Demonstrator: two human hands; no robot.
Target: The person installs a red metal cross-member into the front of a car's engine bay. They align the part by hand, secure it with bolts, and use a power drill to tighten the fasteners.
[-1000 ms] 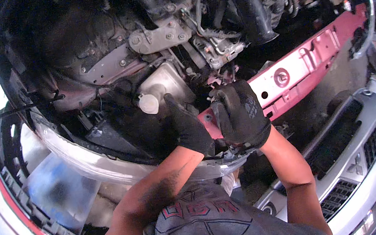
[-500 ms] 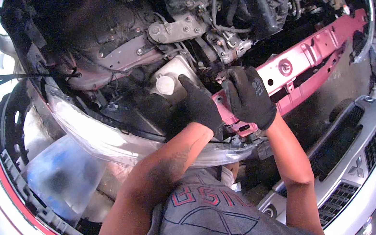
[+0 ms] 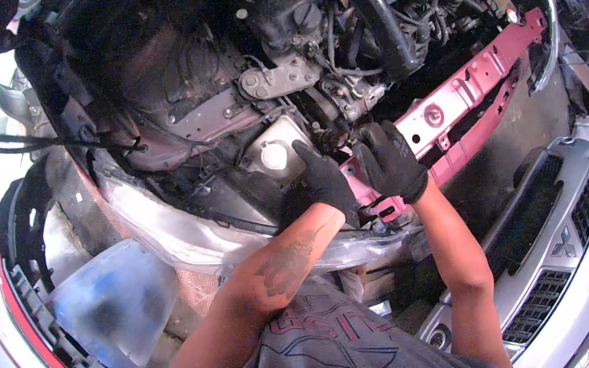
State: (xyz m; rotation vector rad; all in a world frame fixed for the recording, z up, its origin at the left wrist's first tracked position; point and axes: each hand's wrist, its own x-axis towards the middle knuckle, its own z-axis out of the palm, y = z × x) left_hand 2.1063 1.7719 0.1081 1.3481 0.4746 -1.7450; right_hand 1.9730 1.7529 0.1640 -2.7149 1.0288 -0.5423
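The left hand (image 3: 326,181), loosely curled, is right of the white tank (image 3: 276,152); the right hand (image 3: 392,165), fingers bent, at the left end of the red bar (image 3: 455,99). Whether either grips anything, I cannot tell.

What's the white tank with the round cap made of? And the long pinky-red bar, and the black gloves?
White fluid reservoir: probably plastic, dull with a moulded look. Pinkish-red crossbar: likely painted sheet metal, with shiny highlights, pressed ridges and holes. Black gloves: perhaps stretchy fabric, matte and snug; any coating is unclear.
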